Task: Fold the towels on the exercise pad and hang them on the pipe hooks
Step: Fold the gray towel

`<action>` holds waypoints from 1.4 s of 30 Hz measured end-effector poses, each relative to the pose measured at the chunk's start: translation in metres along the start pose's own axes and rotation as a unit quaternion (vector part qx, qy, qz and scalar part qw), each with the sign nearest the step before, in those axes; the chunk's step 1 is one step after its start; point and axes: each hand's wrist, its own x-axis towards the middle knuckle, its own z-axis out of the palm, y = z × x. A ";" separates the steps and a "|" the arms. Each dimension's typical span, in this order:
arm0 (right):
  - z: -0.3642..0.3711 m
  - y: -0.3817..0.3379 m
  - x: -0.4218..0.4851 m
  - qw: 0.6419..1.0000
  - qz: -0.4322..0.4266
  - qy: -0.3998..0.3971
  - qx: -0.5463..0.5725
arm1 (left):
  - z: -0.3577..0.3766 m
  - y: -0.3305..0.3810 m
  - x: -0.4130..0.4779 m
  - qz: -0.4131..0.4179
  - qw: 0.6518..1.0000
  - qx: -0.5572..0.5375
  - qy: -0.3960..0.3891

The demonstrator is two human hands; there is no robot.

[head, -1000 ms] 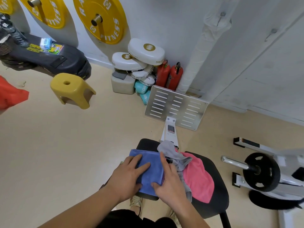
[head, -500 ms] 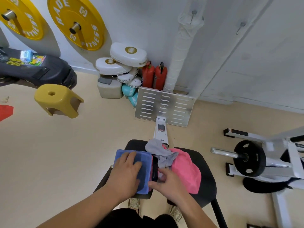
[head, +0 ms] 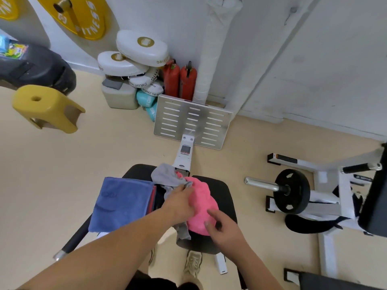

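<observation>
Both grips unclear: left hand (head: pixel 178 204) on grey towel (head: pixel 165 176), right hand (head: pixel 224 227) on pink towel (head: pixel 201 197), blue towel (head: pixel 123 204) alongside.

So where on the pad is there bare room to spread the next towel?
Only a bare strip of pad right of the pink towel, and a sliver behind the blue towel. The middle is crowded: grey towel, pink towel, left hand and right hand.
</observation>
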 end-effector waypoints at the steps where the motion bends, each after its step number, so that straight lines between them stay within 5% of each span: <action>1: -0.004 0.004 0.002 1.000 -0.010 -0.016 -0.013 | 0.005 -0.001 0.009 -0.016 1.000 -0.020 -0.002; 7: -0.021 0.026 0.019 0.991 -0.029 -0.106 -0.082 | 0.027 -0.010 0.039 -0.106 0.986 -0.125 0.023; 13: -0.023 0.032 0.029 0.979 -0.055 -0.129 -0.149 | 0.013 0.012 -0.002 -0.179 0.894 -0.290 0.292; 24: -0.026 0.018 0.022 0.972 -0.061 -0.132 -0.185 | -0.098 0.080 -0.166 -0.036 0.736 -0.440 0.514; 29: -0.023 0.029 0.024 0.932 -0.086 -0.119 -0.331 | -0.114 0.102 -0.208 0.024 0.764 -0.387 0.516; 32: -0.019 0.035 0.022 0.902 -0.114 -0.059 -0.412 | -0.093 0.096 -0.203 -0.007 0.802 -0.380 0.461; 36: -0.011 0.038 0.021 0.878 -0.159 0.026 -0.451 | -0.059 0.079 -0.203 -0.059 0.801 -0.403 0.438; 42: -0.018 0.052 0.010 0.865 -0.117 -0.054 -0.485 | -0.044 0.069 -0.209 -0.096 0.788 -0.424 0.437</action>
